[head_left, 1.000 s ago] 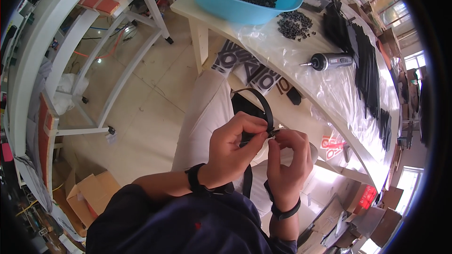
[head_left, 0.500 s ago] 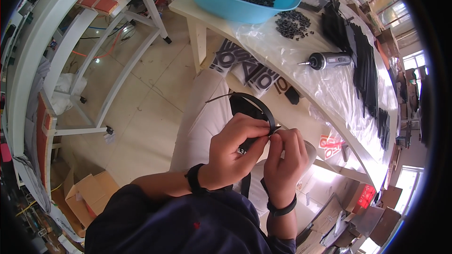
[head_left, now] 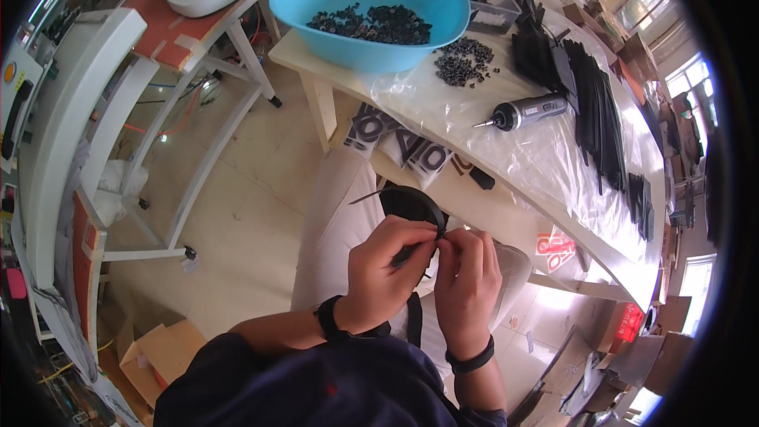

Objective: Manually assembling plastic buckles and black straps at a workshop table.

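Both hands work in the lap, below the near edge of the workbench (head_left: 506,213). The left hand (head_left: 387,265) and right hand (head_left: 466,277) are pressed together, fingertips meeting on a thin black plastic strap (head_left: 411,199) bent into a loop that arcs up and away from the knuckles.

Handling, judged from how it looks: the strap seems light, springy and semi-stiff, holding a smooth curve without kinking, so it likely wants to spring back open if released. The surface looks smooth and probably slick, so a pinch close to where the ends meet gives best control; gripping out on the arc would just flex it. A thin free tail pokes out left of the loop.

Pose: the left hand curls over the strap from the left, thumb and forefinger pinching at the junction. The right hand stands more upright, fingers bunched onto the same spot. Wrists are close, each with a dark band, forearms coming in from the lower edge.

On the bench, well apart from the hands: blue basin (head_left: 371,12) of small black parts, a loose pile of the same (head_left: 466,63), electric screwdriver (head_left: 526,112), a stack of black strips (head_left: 601,111).
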Demonstrator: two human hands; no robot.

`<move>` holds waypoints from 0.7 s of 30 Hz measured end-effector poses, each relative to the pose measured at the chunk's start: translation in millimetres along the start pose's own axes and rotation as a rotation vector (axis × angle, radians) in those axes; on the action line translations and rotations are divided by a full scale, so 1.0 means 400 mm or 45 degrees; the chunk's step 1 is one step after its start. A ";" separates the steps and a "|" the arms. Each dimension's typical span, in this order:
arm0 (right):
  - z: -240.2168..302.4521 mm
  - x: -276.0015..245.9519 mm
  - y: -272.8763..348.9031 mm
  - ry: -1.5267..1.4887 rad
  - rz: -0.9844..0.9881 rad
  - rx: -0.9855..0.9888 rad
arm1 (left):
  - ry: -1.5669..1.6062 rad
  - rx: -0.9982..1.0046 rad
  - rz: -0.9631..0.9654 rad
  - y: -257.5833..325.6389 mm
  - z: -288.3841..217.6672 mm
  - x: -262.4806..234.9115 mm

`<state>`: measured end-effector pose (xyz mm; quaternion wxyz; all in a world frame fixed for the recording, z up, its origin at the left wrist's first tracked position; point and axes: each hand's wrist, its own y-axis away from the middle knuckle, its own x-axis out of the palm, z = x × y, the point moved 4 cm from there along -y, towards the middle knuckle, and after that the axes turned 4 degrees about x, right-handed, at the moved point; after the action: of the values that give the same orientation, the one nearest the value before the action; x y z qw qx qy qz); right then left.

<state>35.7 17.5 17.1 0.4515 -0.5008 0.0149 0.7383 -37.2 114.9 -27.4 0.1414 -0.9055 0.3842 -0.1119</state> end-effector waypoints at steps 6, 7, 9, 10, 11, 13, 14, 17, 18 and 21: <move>-0.030 0.020 0.006 0.031 0.013 0.192 | -0.162 0.084 0.005 -0.002 0.003 0.022; -0.034 0.011 0.007 0.022 -0.014 0.210 | -0.194 0.015 0.046 0.002 0.011 0.024; -0.046 0.001 0.008 0.016 0.138 0.276 | -0.238 -0.038 0.117 -0.004 0.017 0.029; -0.056 -0.005 0.004 0.004 0.110 0.293 | 0.032 -0.263 0.073 -0.007 0.033 0.026; -0.064 -0.016 -0.002 -0.087 -0.008 0.248 | 0.299 -0.492 0.029 -0.010 0.050 0.025; -0.088 -0.036 0.006 -0.177 -0.157 0.213 | 0.412 -0.523 0.136 -0.031 0.053 0.029; -0.109 -0.023 0.030 -0.453 0.029 0.321 | 0.506 -0.519 0.172 -0.038 0.048 0.036; -0.130 -0.021 0.076 -0.850 0.510 0.465 | 0.504 -0.493 0.347 -0.069 0.034 0.033; -0.131 -0.029 0.082 -0.890 0.459 0.421 | 0.513 -0.474 0.515 -0.085 0.021 0.040; -0.138 -0.068 0.077 -1.029 0.358 0.387 | 0.434 -0.334 0.772 -0.147 -0.055 0.087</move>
<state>57.2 -44.7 -3.0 0.3848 -0.0935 0.0138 0.9181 18.6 124.7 16.7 -0.0150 -0.7293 0.6642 -0.1638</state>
